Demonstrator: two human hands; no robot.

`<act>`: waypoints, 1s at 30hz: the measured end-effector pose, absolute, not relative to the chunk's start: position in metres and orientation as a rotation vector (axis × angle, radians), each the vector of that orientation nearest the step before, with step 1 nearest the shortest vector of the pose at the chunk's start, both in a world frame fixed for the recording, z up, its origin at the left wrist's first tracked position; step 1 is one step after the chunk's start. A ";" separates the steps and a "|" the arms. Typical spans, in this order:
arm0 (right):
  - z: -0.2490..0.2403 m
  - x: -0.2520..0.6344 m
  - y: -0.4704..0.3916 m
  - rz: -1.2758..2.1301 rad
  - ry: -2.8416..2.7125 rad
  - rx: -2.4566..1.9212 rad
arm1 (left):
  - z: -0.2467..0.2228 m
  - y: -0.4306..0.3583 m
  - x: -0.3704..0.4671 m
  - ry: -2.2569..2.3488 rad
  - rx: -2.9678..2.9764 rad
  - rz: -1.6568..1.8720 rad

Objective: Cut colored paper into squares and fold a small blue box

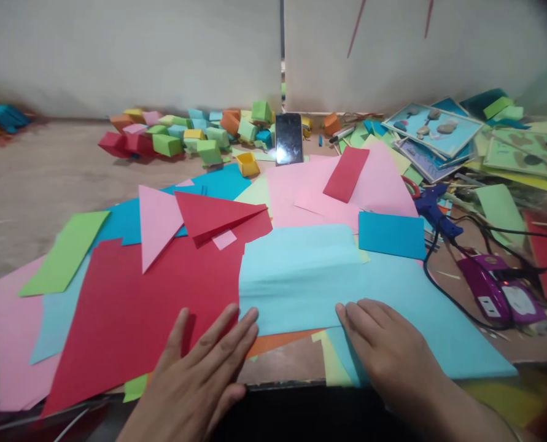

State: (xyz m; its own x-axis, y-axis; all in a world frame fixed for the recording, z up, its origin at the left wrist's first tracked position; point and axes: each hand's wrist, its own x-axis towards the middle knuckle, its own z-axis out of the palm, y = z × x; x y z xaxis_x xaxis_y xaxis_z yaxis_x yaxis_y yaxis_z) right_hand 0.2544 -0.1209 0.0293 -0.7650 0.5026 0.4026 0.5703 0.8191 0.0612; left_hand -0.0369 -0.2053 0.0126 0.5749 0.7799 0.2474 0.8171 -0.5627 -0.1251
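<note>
A light blue paper sheet with a soft crease across it lies in front of me on other coloured paper. My left hand is open, fingers spread, over the large red paper, its fingertips at the sheet's lower left corner. At the lower right corner, my right hand has its fingers pressed together on the sheet's edge; its thumb is mostly hidden. Beyond the sheet lie a folded red paper piece, a pink paper triangle and a blue paper rectangle.
Several small paper boxes pile up along the wall, beside a propped phone. A blue glue gun and a purple power strip with black cables lie right. Pebble pictures are stacked back right. The table edge runs near me.
</note>
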 end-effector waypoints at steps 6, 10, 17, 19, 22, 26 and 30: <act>0.031 0.256 -0.125 -0.359 -2.631 -0.799 | 0.025 -0.222 -0.060 -1.390 -2.539 -0.338; 0.030 0.256 -0.127 -0.428 -2.601 -0.767 | 0.026 -0.210 -0.042 -1.465 -2.489 -0.637; 0.028 0.270 -0.119 -0.316 -2.608 -0.798 | 0.001 -0.168 0.001 -1.378 -2.525 -0.546; 0.028 0.277 -0.115 -0.243 -2.641 -0.811 | -0.007 -0.165 0.000 -1.379 -2.523 -0.540; 0.033 0.273 -0.107 -0.034 -2.730 -0.760 | -0.012 -0.167 -0.002 -1.377 -2.512 -0.582; 0.043 0.234 -0.093 0.470 -2.918 -0.529 | -0.011 -0.169 -0.002 -1.396 -2.498 -0.614; 0.036 0.197 -0.079 0.672 -2.966 -0.530 | -0.011 -0.168 -0.004 -1.339 -2.479 -0.647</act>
